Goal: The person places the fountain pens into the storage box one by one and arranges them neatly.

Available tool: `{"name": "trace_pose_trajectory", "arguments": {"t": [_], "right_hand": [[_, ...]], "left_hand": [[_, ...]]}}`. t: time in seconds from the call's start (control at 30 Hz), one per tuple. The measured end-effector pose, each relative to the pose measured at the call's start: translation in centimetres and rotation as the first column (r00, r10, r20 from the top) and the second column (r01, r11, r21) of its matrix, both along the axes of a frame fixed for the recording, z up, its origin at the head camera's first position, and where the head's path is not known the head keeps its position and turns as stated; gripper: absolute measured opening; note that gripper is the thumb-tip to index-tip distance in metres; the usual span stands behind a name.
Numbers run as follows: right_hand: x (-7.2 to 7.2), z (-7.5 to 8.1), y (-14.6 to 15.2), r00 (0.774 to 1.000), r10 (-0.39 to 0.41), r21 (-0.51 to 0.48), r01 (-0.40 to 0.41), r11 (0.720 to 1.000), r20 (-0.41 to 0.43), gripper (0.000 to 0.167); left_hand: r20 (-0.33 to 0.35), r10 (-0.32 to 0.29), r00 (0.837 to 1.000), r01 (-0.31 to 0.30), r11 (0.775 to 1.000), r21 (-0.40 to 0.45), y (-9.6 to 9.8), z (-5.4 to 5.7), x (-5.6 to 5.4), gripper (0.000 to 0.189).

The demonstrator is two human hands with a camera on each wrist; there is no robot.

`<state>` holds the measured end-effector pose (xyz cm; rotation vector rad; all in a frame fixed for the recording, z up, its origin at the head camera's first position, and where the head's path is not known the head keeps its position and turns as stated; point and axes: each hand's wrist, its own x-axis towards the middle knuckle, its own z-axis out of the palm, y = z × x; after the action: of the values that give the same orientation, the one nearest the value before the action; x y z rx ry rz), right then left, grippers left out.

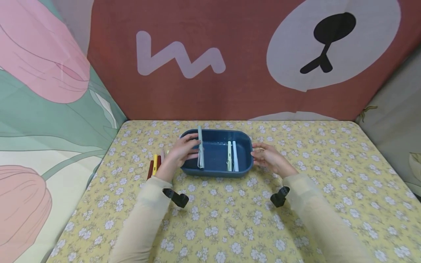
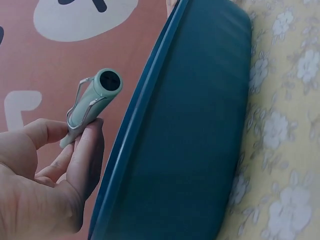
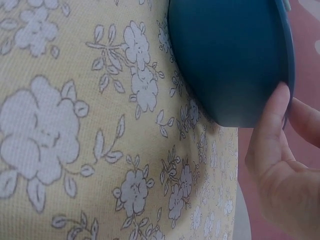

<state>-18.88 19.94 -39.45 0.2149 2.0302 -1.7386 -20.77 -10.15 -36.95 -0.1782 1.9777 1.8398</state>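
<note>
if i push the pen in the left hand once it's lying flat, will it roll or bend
The pen looks straight, so it's likely stiff. Being round, it might roll, though the clip sticking out would probably stop it. Probably light: the left hand merely pinches it.

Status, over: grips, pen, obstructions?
Left grip holding grey-green pen above tub, left side. Right grip pinching tub's right rim. Two other pens inside, right of centre. No obstruction seen.

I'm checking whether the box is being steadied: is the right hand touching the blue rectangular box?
Touching. The right wrist view shows the right hand gripping the blue rectangular box at its rim, without a gap.
</note>
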Motion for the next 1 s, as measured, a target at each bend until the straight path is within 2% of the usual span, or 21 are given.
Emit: {"name": "trace_pose_trajectory", "arguments": {"t": [0.63, 1.0], "right_hand": [[-0.2, 0.0, 0.0, 1.0, -0.004, -0.001, 0.004, 1.0, 0.0, 0.047], [-0.2, 0.0, 0.0, 1.0, -0.003, -0.015, 0.003, 1.0, 0.011, 0.049]], "left_hand": [[0.001, 0.05, 0.999, -0.05, 0.998, 0.044, 2.5, -1.1, -0.1, 0.052], [0.006, 0.076, 0.997, -0.076, 0.996, 0.042, 4.6, -1.9, -0.3, 0.043]]}}
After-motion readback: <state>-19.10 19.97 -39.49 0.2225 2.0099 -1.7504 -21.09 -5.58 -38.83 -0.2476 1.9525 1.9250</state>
